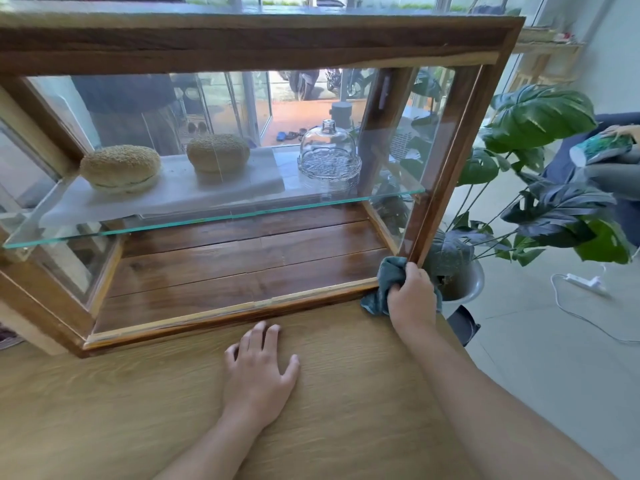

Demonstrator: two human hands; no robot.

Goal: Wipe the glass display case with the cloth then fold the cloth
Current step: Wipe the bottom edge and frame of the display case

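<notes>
**Cloth bunched at the case's lower right corner**

My right grip (412,296) is curled tight round the cloth (389,271), a blue-grey rag crumpled into a wad. I hold it against the bottom of the front right post of the display case (263,43), where the post meets the lower rail. One loose end of the rag hangs down onto the counter (138,410) beside my wrist. My knuckles face up, and my thumb is hidden in the folds.

My left grip (259,368) holds nothing. It lies flat on the counter, palm down and fingers straight and spread, with the fingertips just short of the case's bottom front rail.

The case stands on the counter in front of me, a dark wooden frame with glass panes and a plank floor. A glass shelf (214,216) crosses it halfway up. On the shelf lies a white mat (173,192) carrying two seeded buns, one at the left (120,169) and one nearer the middle (218,157). To their right stands a clear glass dome (327,150) on a cut-glass dish. I cannot tell whether the front of the case has a pane in it.

Past the counter's right edge a big-leafed plant (540,116) rises from a grey pot (464,282). Farther out, a white power strip (581,280) and its cord lie on the tiled floor.
</notes>
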